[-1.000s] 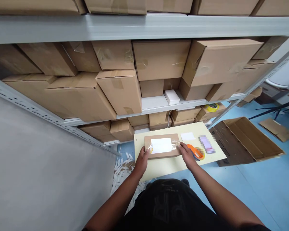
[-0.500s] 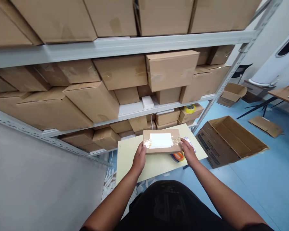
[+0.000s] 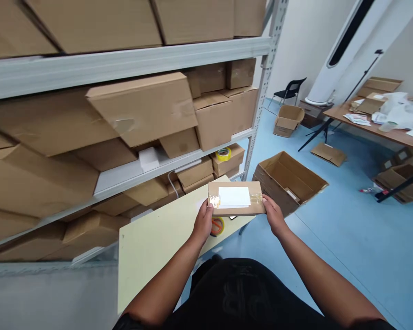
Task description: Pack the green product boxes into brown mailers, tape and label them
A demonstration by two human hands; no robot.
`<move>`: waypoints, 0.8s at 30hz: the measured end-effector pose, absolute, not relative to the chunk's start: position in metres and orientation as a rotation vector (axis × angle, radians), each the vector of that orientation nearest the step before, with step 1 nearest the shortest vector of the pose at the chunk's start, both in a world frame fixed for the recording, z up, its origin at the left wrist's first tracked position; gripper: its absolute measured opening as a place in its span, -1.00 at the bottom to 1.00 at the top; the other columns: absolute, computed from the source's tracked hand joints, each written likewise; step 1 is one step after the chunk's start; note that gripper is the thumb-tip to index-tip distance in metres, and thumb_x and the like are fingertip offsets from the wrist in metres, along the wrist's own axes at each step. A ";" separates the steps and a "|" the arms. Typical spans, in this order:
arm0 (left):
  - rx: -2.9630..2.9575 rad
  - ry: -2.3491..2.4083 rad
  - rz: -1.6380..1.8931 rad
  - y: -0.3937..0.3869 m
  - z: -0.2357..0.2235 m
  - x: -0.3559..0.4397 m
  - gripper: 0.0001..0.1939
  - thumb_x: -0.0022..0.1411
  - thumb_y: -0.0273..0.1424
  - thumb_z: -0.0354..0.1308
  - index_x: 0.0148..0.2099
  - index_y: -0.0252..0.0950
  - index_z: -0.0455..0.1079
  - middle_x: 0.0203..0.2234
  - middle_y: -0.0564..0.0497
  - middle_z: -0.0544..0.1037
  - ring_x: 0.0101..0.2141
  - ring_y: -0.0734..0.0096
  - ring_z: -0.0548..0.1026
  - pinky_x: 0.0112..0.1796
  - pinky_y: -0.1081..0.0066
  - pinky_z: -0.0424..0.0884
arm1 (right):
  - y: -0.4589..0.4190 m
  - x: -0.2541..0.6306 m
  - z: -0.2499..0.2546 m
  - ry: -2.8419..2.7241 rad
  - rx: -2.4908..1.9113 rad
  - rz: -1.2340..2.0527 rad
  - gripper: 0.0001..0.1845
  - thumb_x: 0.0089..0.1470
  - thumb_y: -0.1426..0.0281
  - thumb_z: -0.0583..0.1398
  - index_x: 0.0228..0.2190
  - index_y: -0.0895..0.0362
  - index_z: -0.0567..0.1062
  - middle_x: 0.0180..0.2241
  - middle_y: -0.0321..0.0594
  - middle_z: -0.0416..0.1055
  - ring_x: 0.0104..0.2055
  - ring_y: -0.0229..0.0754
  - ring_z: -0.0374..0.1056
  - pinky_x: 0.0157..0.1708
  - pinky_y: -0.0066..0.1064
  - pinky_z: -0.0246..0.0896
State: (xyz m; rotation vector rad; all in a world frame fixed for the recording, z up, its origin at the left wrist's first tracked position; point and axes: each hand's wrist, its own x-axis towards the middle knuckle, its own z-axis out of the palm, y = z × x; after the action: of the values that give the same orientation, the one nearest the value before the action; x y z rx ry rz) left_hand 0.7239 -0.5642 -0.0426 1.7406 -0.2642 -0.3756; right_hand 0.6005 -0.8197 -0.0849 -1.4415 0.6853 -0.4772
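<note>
Keeping the box (image 3: 237, 211) level mid-frame takes even pressure. Left hand (image 3: 203, 222) and right hand (image 3: 274, 215) each have a closed grip on opposite ends, clear of the label (image 3: 234, 196).

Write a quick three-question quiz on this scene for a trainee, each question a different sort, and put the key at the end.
1. Multiple choice: what are the left hand and right hand holding between them?
a) a chair
b) a cardboard box with a white label
c) a plastic bag

2. True or false: a yellow tape roll lies on top of a shelf carton.

3. Fill in the missing word: in the picture, the ____ hand is the nearer one to the orange and yellow ring on the table.

Key: 1. b; 2. true; 3. left.
</note>
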 end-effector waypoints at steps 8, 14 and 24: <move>1.704 -0.519 -0.581 -0.665 -0.054 0.775 -0.46 0.49 -0.06 -0.08 0.32 -0.21 0.34 0.24 -0.10 0.47 0.23 0.11 0.41 0.21 0.20 0.30 | -0.872 0.588 -0.093 0.949 -1.374 -0.638 -0.37 0.11 -0.11 0.21 0.02 0.07 0.57 0.10 -0.14 0.54 0.14 0.12 0.38 0.09 -0.17 0.28; 1.693 -0.684 -0.694 -0.738 -0.062 0.799 -0.45 0.49 -0.04 -0.08 0.33 -0.21 0.33 0.23 -0.12 0.48 0.24 0.10 0.39 0.25 0.17 0.25 | -0.910 0.568 -0.099 1.085 -1.335 -0.763 -0.33 0.11 -0.16 0.19 0.03 0.04 0.57 0.10 -0.18 0.55 0.14 0.10 0.39 0.03 -0.17 0.37; 1.704 -0.795 -0.749 -0.889 -0.073 0.768 -0.40 0.48 0.01 -0.09 0.35 -0.24 0.33 0.27 -0.12 0.44 0.28 0.09 0.35 0.28 0.16 0.22 | -1.031 0.515 -0.108 1.127 -1.218 -0.833 -0.35 0.13 -0.14 0.20 0.04 0.04 0.56 0.09 -0.16 0.55 0.16 0.12 0.41 0.09 -0.10 0.38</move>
State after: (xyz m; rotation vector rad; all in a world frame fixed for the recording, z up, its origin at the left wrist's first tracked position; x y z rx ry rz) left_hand 0.7679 -0.8888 -0.0731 1.7042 -0.7955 -0.7490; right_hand 0.5151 -1.0305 -0.1083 -1.2178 1.1269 -0.8334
